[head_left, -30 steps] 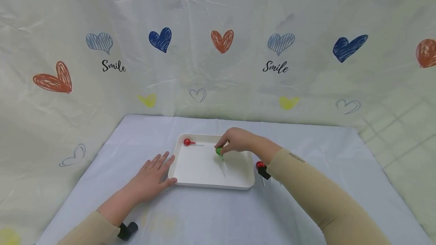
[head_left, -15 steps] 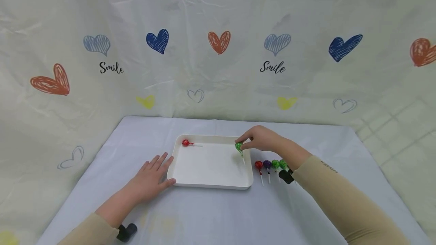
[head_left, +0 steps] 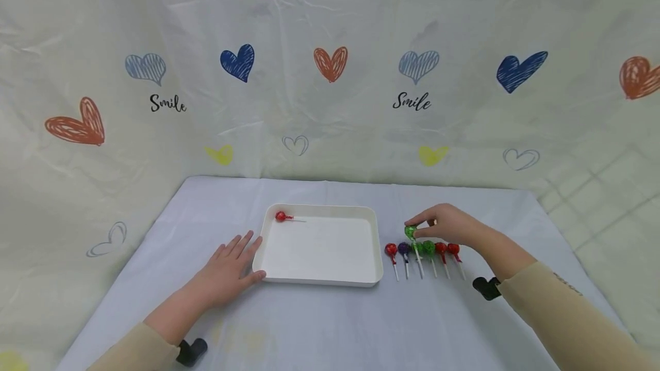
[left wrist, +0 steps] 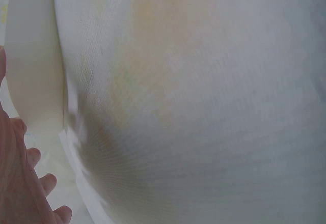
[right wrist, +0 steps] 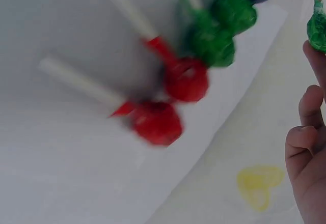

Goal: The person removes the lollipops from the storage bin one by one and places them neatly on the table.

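Observation:
My right hand (head_left: pixel 447 224) pinches a green lollipop (head_left: pixel 411 232) by its wrapped head, stick pointing down, over a row of lollipops right of the tray. That row runs from a red lollipop (head_left: pixel 391 249) and a purple lollipop (head_left: pixel 404 249) through green ones to a red lollipop (head_left: pixel 454 249) at the right end. In the right wrist view the held green lollipop (right wrist: pixel 317 30) shows at the fingertips. My left hand (head_left: pixel 229 271) lies with fingers spread at the left edge of the white tray (head_left: pixel 319 282). Inside the tray, a red lollipop (head_left: pixel 281 216) lies at the back left.
A white cloth (head_left: pixel 309 331) covers the table. Behind it hangs a pale sheet (head_left: pixel 361 130) printed with hearts and the word Smile. Black straps with small dark blocks (head_left: pixel 487 288) sit at both wrists.
My right hand has carried the green lollipop rightward, from over the tray to over the row. More of the row now shows. The left hand has stayed at the tray's edge.

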A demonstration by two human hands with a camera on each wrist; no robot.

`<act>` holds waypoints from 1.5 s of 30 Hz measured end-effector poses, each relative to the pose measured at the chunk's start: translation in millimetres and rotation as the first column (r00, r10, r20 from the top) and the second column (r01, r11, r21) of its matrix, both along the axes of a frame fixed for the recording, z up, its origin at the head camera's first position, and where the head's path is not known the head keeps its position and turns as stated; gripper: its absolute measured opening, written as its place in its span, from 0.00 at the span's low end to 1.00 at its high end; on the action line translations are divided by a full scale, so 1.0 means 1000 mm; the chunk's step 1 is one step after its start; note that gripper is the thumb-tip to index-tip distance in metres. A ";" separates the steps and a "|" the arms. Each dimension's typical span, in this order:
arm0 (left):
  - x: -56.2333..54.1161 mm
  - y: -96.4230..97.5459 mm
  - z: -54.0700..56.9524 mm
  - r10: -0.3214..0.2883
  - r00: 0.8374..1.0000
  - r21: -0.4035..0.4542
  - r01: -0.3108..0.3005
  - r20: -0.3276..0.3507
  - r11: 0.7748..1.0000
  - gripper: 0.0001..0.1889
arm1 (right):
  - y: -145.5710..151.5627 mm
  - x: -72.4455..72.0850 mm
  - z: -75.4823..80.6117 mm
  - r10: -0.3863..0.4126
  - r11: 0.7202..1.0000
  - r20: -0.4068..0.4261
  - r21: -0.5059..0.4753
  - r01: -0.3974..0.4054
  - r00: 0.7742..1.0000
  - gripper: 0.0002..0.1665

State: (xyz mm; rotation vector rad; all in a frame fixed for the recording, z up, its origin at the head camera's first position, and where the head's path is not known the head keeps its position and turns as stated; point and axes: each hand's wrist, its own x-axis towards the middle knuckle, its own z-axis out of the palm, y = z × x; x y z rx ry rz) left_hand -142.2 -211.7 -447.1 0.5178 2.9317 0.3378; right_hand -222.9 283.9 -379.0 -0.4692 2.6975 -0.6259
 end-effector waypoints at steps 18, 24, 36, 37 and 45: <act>-0.001 -0.002 -0.004 0.005 1.000 -0.002 -0.005 -0.005 1.000 0.45 | 0.108 0.033 -0.012 -0.093 0.995 0.000 0.019 0.093 0.996 0.21; -0.001 -0.002 -0.005 0.014 1.000 -0.002 -0.014 0.003 1.000 0.45 | 0.113 0.030 -0.016 -0.087 0.996 0.011 0.025 0.087 0.996 0.21; 0.001 0.000 -0.002 0.007 1.000 0.014 -0.007 0.007 1.000 0.46 | 0.116 0.024 -0.033 -0.092 0.995 0.010 0.033 0.092 0.996 0.19; 0.001 0.000 -0.001 0.006 1.000 0.012 -0.006 0.007 1.000 0.46 | 0.117 0.023 -0.034 -0.097 0.995 0.011 0.034 0.096 0.995 0.19; 0.000 0.000 -0.002 0.007 1.000 -0.003 -0.007 0.007 1.000 0.46 | 0.118 0.019 -0.041 -0.126 0.991 0.021 0.038 0.125 0.992 0.18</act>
